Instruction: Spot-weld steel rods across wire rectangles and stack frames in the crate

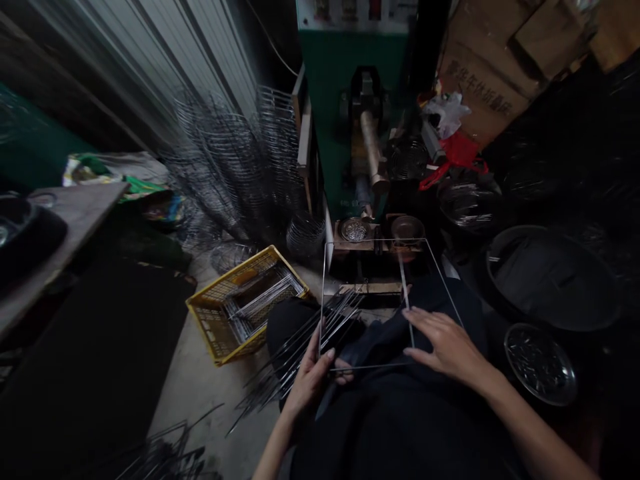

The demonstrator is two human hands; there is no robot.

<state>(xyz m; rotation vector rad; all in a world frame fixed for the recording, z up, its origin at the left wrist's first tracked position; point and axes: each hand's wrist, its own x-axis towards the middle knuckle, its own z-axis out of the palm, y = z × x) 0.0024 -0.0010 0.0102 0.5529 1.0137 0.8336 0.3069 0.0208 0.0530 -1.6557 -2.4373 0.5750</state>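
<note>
A rectangular wire frame [440, 267] rests over my lap in front of a green welding machine [350, 87]. My left hand [313, 377] is closed on the frame's near left corner, beside a bundle of thin metal rods [305, 347] lying across my left knee. My right hand [447, 343] lies on the frame's near right part, fingers stretched out along a cross wire [403, 280]. The frame's far edge reaches the machine's work ledge.
A yellow plastic crate [215, 333] with wire parts sits on the floor at left. Stacked wire racks [240, 167] lean behind it. Dark basins [555, 273] and a metal bowl of small pieces [540, 363] stand at right. Loose rods [165, 453] litter the floor.
</note>
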